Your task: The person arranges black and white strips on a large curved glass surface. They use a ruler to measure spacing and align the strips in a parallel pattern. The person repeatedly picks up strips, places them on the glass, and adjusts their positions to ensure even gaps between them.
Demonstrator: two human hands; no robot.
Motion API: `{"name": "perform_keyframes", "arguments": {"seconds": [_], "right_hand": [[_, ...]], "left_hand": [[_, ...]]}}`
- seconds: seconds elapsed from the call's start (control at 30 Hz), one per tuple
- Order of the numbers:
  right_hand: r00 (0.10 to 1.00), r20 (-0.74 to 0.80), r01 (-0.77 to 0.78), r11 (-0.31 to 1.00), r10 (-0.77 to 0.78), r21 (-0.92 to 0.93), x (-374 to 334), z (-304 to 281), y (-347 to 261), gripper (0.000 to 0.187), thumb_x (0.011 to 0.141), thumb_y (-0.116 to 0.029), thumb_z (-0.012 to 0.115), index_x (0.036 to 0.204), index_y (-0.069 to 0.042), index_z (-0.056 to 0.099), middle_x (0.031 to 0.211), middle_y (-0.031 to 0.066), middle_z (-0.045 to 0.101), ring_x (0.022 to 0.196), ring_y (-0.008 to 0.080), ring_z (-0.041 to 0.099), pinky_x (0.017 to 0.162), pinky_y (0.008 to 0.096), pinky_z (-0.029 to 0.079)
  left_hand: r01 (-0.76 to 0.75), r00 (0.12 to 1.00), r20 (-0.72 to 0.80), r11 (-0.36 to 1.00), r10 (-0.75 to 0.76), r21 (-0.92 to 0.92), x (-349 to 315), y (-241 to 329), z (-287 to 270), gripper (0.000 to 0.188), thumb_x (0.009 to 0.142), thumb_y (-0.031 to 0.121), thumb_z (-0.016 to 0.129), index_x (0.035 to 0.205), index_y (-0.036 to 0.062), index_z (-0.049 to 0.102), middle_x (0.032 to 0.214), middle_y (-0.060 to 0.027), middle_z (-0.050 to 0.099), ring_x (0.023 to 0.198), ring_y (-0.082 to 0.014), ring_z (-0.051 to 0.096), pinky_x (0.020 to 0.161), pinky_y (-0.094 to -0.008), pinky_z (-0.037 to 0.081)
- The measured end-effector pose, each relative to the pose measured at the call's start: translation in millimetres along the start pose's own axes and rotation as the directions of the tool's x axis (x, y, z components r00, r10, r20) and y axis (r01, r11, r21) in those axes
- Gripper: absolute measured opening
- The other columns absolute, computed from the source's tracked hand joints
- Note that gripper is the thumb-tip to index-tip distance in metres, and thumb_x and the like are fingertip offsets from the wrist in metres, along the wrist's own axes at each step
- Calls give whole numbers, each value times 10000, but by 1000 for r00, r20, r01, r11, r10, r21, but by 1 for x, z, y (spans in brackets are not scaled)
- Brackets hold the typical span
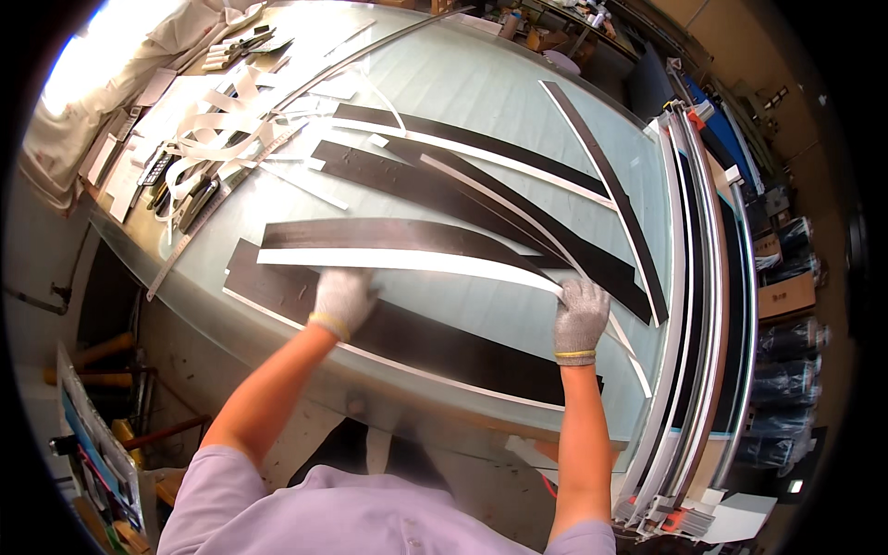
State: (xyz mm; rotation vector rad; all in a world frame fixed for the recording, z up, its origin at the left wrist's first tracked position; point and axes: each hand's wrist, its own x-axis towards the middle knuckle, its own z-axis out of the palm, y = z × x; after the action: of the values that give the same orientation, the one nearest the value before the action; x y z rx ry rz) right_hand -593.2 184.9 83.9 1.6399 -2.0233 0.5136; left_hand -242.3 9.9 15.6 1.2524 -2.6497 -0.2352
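A long black strip with a white edge (370, 237) arches above the table, its surface curved along its length. My right hand (581, 319), in a grey knit glove, is closed on the right end of this strip. My left hand (342, 301), gloved the same way, is just below the white edge near the strip's left part. Motion blurs it and its fingers do not show clearly, so I cannot tell whether it grips the strip. Beneath both hands lies a wider black strip (416, 340) with a thin white border, flat along the table's near side.
Several more black strips (388, 180) lie across the glass-like tabletop (481, 69), one slanting (606, 190) at right. Curled white tape (217, 125), a long ruler (190, 239) and hand tools crowd the left. A rail assembly (689, 324) borders the table's right side.
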Motion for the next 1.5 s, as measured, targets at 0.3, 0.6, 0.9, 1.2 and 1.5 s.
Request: {"name": "perform_keyframes", "arguments": {"seconds": [0.3, 0.6, 0.9, 1.2, 1.5], "right_hand": [[987, 160, -14, 998, 23, -57, -38, -36, -35, 463, 785, -42, 627, 1239, -114, 687, 1078, 105, 652, 953, 313, 601, 863, 446, 455], [932, 352, 36, 990, -84, 140, -189, -62, -107, 461, 864, -75, 568, 1314, -86, 666, 1293, 145, 638, 1159, 336, 601, 1008, 497, 445], [801, 596, -253, 931, 50, 262, -212, -44, -141, 778, 942, -642, 556, 1412, -22, 559, 1526, 212, 441, 1359, 422, 445, 1108, 538, 350], [690, 702, -219, 975, 176, -29, -161, 28, -91, 969, 740, -486, 835, 1552, -157, 423, 1617, 159, 347, 1458, 378, 352, 1184, 542, 296], [658, 724, -254, 966, 209, -48, -127, 40, -81, 946, 743, -449, 847, 1547, -174, 432, 1605, 143, 375, 1467, 344, 355, 1188, 516, 303]], "left_hand": [[241, 967, 87, 970, -238, -27, 49, -34, 15, 558, 905, 470, 693, 1240, 25, 675, 1294, -228, 643, 1284, -420, 523, 1105, -518, 397], [376, 816, 389, -119, -428, -919, -134, -26, 19, 446, 929, 274, 739, 1250, -7, 608, 1105, -123, 687, 1059, -250, 646, 946, -390, 510], [518, 359, 547, -326, -756, -791, -230, -101, 3, 468, 902, 397, 794, 1069, -20, 662, 905, -95, 677, 806, -201, 656, 731, -351, 535], [612, 617, -405, 735, -675, -291, -205, -103, -34, 603, 866, 248, 762, 1390, 47, 543, 1402, -175, 554, 1308, -353, 519, 1107, -477, 412], [165, 982, -86, 985, -169, -49, -77, -88, -8, 726, 874, 398, 739, 1499, 135, 480, 1570, -105, 444, 1473, -390, 352, 1203, -537, 278]]}}
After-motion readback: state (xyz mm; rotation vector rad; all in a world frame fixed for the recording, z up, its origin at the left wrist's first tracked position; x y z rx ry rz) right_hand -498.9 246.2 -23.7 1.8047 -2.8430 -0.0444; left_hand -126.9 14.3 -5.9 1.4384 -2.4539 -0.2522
